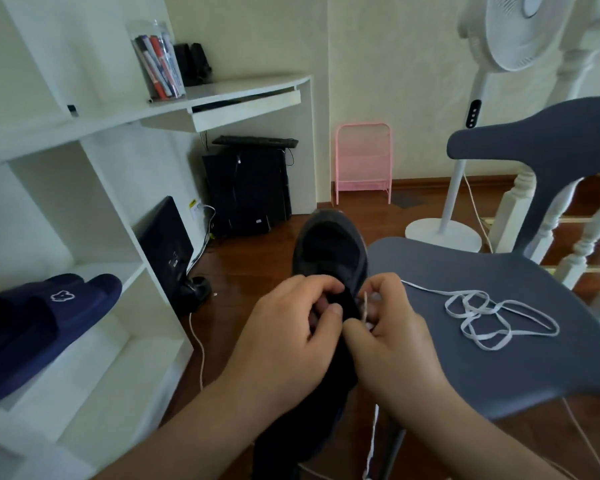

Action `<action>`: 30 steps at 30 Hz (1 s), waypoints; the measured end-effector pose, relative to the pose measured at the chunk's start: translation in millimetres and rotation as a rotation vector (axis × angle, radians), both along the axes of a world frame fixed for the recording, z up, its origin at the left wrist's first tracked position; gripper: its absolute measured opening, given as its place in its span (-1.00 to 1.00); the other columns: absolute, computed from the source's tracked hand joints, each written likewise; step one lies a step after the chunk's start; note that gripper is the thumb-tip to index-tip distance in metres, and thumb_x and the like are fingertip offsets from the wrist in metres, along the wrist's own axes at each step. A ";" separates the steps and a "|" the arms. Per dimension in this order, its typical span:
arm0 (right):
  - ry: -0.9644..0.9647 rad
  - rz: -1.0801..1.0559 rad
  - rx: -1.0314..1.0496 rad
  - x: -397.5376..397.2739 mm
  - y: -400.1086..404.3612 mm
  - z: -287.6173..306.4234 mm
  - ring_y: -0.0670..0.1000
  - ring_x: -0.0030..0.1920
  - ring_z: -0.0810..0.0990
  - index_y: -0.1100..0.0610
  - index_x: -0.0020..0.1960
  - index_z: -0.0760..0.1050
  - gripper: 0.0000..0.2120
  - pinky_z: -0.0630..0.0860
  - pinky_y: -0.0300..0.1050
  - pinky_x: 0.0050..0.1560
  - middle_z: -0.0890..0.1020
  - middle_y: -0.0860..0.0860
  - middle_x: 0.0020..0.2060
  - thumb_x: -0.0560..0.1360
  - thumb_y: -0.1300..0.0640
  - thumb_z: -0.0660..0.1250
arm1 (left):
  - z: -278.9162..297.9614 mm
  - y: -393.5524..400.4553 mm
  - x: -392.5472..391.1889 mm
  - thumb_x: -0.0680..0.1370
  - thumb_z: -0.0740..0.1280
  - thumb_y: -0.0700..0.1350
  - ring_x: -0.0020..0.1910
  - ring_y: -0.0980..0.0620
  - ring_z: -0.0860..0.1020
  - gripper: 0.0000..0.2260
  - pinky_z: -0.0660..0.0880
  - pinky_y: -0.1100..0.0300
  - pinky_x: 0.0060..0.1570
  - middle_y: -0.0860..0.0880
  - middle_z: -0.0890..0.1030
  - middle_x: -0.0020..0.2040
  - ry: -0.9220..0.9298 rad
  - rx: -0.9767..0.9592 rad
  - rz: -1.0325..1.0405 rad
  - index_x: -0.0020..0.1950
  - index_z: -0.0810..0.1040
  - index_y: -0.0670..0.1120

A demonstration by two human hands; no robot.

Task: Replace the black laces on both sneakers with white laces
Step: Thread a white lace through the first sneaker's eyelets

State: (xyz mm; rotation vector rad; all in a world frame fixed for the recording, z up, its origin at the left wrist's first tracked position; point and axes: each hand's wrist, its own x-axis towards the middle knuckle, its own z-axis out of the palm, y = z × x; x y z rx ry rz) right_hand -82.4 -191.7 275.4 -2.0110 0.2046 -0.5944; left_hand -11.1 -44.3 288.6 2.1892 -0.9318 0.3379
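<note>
With left hand (291, 327) gripping the sneaker (329, 251) steady and right hand (392, 327) pinching the lace (365, 304), feed tip squarely through eyelet, then draw slack evenly.

Soft daylight, wide-angle warp, slight motion blur at the centre.

From my feed the room is evenly lit and fairly dim, with a greenish cast on the walls; the brightest area is far up and right of the fingers (329, 299), behind the fan (520, 29). The dark sneaker (329, 244) just beyond the fingertips loses nearly all detail. I see my hands slightly smeared. Shelves (84, 209) left of the fingers bow toward the edge. No harsh shadows or glare.
</note>
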 end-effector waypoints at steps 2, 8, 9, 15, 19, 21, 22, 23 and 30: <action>-0.039 0.014 -0.078 -0.8 2.8 -0.4 -0.11 -0.40 0.54 -0.14 -0.06 0.27 -0.72 0.38 -0.32 -0.46 0.61 -0.16 -0.31 0.52 0.12 0.37 | 2.3 -3.3 -3.6 0.64 0.24 0.14 0.05 0.28 0.56 -0.84 0.47 0.41 -0.01 0.23 0.59 0.01 0.116 -0.038 -0.025 0.13 0.59 0.20; -0.065 0.144 -0.193 -6.6 7.3 1.5 -0.04 -0.48 0.46 -0.17 -0.01 0.26 -0.80 0.29 -0.25 -0.52 0.55 -0.09 -0.35 0.49 0.02 0.28 | 4.6 -6.8 -11.6 0.69 0.36 -0.10 -0.07 -0.18 0.69 -0.84 0.60 0.06 -0.07 -0.21 0.69 -0.07 0.890 -0.490 -0.186 0.02 0.71 -0.11; -0.064 0.179 -0.175 -6.8 7.2 2.0 -0.06 -0.47 0.48 -0.17 0.00 0.28 -0.83 0.30 -0.28 -0.52 0.56 -0.10 -0.34 0.49 -0.06 0.26 | 1.5 -9.1 -13.8 0.68 0.37 -0.17 -0.07 -0.14 0.71 -0.87 0.62 0.12 -0.07 -0.21 0.71 -0.07 0.960 -0.612 -0.185 0.04 0.72 -0.13; -0.039 0.197 -0.070 0.9 -10.2 0.2 -0.18 -0.33 0.48 -0.14 -0.02 0.42 -0.77 0.44 -0.28 -0.32 0.56 -0.11 -0.29 0.55 -0.28 0.18 | -5.8 -8.6 -7.1 0.68 0.28 -0.34 0.01 -0.03 0.76 -0.69 0.68 0.17 -0.06 -0.16 0.77 0.03 1.066 -0.885 -0.064 0.12 0.78 -0.04; -0.055 0.207 -0.065 1.7 -24.9 7.0 -0.17 -0.37 0.46 -0.08 0.04 0.48 -0.65 0.40 -0.31 -0.33 0.52 -0.16 -0.36 0.61 -0.32 0.12 | -13.0 -5.6 -6.3 0.65 0.40 -0.24 0.18 0.06 0.71 -0.54 0.64 0.14 0.20 -0.09 0.74 0.21 0.996 -0.698 0.033 0.54 0.42 -0.05; -0.004 0.227 -0.043 -0.6 -29.3 10.9 -0.17 -0.42 0.43 -0.16 0.10 0.43 -0.54 0.41 -0.13 -0.35 0.50 -0.12 -0.41 0.51 -0.50 0.11 | -16.9 -5.8 -10.6 0.64 0.42 -0.22 0.19 0.07 0.71 -0.53 0.64 0.09 0.22 -0.03 0.74 0.22 0.999 -0.667 0.045 0.54 0.44 -0.04; 0.017 0.234 -0.026 -2.1 -30.1 12.5 -0.16 -0.43 0.42 -0.19 0.09 0.40 -0.51 0.41 -0.06 -0.37 0.50 -0.11 -0.43 0.47 -0.55 0.09 | -17.8 -6.3 -12.9 0.65 0.41 -0.21 0.21 0.02 0.71 -0.56 0.65 0.01 0.23 -0.04 0.74 0.22 1.032 -0.683 0.035 0.54 0.48 -0.05; 0.027 0.240 -0.009 -3.4 -30.2 14.2 -0.15 -0.43 0.43 -0.18 0.06 0.38 -0.53 0.42 -0.02 -0.37 0.49 -0.11 -0.42 0.47 -0.54 0.07 | -18.1 -7.2 -13.6 0.67 0.38 -0.21 0.20 -0.02 0.71 -0.62 0.66 -0.06 0.20 -0.06 0.74 0.21 1.082 -0.735 0.026 0.50 0.52 -0.07; 0.107 0.284 -0.166 -10.0 -26.1 25.6 -0.10 -0.35 0.49 -0.05 -0.11 0.45 -0.66 0.45 -0.16 -0.30 0.54 -0.06 -0.34 0.62 -0.26 0.09 | -15.2 -9.4 -11.1 0.73 0.18 -0.29 0.04 -0.06 0.76 -0.66 0.69 0.07 -0.18 -0.14 0.76 0.12 1.216 -0.965 -0.038 0.11 0.76 -0.06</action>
